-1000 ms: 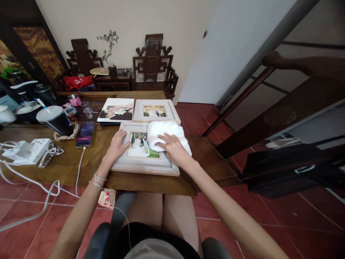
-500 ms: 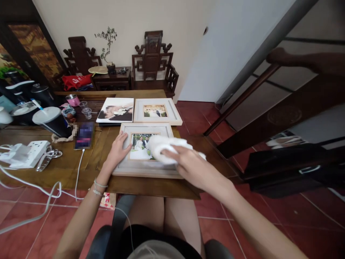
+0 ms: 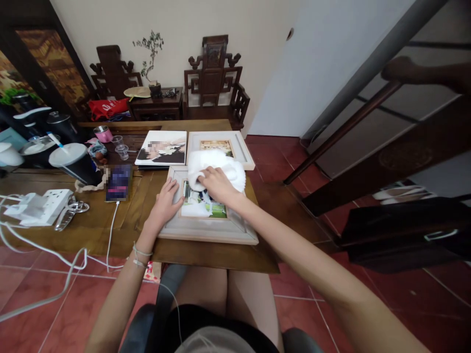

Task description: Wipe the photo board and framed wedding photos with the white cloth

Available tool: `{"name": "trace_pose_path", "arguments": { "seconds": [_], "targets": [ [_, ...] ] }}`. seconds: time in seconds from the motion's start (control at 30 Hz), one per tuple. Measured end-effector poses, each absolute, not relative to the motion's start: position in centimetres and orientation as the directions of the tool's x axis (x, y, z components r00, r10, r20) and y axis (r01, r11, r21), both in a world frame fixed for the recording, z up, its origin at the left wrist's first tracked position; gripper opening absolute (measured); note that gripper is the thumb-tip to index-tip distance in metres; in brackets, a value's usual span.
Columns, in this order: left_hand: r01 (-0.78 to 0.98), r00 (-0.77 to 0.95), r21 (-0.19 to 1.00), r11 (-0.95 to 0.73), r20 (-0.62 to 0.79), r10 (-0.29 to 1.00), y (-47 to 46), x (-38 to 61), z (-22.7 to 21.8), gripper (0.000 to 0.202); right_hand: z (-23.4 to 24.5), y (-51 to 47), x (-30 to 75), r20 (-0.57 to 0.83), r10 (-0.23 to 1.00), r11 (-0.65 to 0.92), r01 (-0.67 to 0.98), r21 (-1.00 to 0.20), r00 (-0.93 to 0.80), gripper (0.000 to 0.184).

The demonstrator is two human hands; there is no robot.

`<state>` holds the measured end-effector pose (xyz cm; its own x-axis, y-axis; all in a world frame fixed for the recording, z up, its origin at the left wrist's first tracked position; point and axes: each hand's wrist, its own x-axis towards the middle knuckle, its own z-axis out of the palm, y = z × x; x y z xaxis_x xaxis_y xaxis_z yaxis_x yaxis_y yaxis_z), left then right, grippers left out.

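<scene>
A pale wooden picture frame (image 3: pixel 206 229) with a photo lies flat on the low wooden table (image 3: pixel 91 230) in front of me. My left hand (image 3: pixel 167 200) presses on the frame's left border, fingers spread. My right hand (image 3: pixel 217 182) grips a white cloth (image 3: pixel 215 164) and holds it on the upper part of the glass. A second pale frame (image 3: pixel 243 152) lies just behind, partly covered by the cloth. A frameless photo print (image 3: pixel 162 148) lies to its left.
Left of the frame lie a phone on a cable (image 3: pixel 117 182), a white power strip (image 3: pixel 40 206), keys (image 3: pixel 69 212) and a dark cup with lid and straw (image 3: pixel 75 164). Carved chairs (image 3: pixel 215 81) stand by the far wall. A dark stair rail (image 3: pixel 346 122) runs on the right.
My right hand has swept the cloth from the frame's right side across the glass to its upper middle. The left hand stays on the left border.
</scene>
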<state>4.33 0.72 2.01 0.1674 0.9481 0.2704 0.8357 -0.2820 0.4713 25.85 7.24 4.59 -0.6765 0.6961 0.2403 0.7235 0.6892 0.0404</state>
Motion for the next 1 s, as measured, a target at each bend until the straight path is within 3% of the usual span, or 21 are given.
{"name": "trace_pose_path", "arguments": {
  "seconds": [0.23, 0.47, 0.57, 0.83, 1.0],
  "targets": [
    [0.834, 0.139, 0.495, -0.244, 0.241, 0.961, 0.5, 4.7, 2.2, 0.041, 5.8, 6.4, 33.2, 0.15, 0.747, 0.642, 0.762, 0.091, -0.647, 0.041],
    [0.829, 0.14, 0.5, -0.251, 0.249, 0.958, 0.4, 4.7, 2.5, 0.04, 7.2, -2.4, 34.6, 0.116, 0.63, 0.775, 0.611, -0.159, -0.768, 0.049],
    [0.817, 0.169, 0.504, -0.279, 0.254, 0.952, 0.5, 4.5, 2.6, 0.041, 7.6, -4.5, 34.6, 0.123, 0.64, 0.765, 0.613, -0.199, -0.759, 0.054],
    [0.822, 0.221, 0.481, -0.303, 0.221, 0.95, 0.5, 4.2, 2.3, 0.042, 5.5, 1.7, 32.4, 0.193, 0.775, 0.615, 0.788, -0.014, -0.601, 0.056],
    [0.846, 0.172, 0.463, -0.264, 0.233, 0.957, 0.4, 4.4, 2.1, 0.042, 4.7, 1.0, 32.0, 0.197, 0.736, 0.649, 0.758, 0.067, -0.647, 0.045]
  ]
}}
